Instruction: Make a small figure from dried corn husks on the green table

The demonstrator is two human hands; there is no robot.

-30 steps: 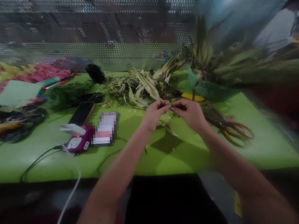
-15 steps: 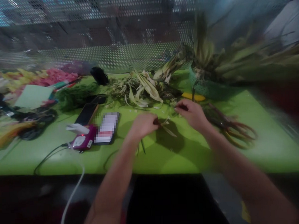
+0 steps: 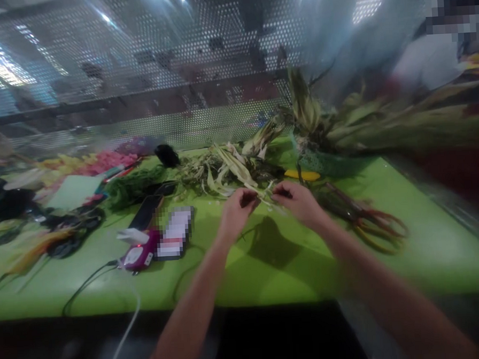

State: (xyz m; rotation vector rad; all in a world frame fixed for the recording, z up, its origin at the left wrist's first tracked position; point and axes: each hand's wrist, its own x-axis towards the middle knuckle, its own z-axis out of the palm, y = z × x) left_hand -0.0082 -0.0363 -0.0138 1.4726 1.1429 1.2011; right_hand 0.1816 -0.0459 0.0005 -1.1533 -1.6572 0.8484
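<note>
Your left hand (image 3: 236, 212) and right hand (image 3: 300, 200): both pinched on one pale leaf strip (image 3: 265, 196).
The strip spans the gap between your two grips, just above the green table (image 3: 292, 273). A leaf pile (image 3: 226, 169) lies just beyond the grips. Reddish stems (image 3: 366, 226) lie right of your right hand, and a purple device (image 3: 137, 255) sits well left of your left hand.

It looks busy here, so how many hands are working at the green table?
2. The left hand and the right hand are over the green table, pinching a pale leaf strip; the person at far right shows no hands.
</note>
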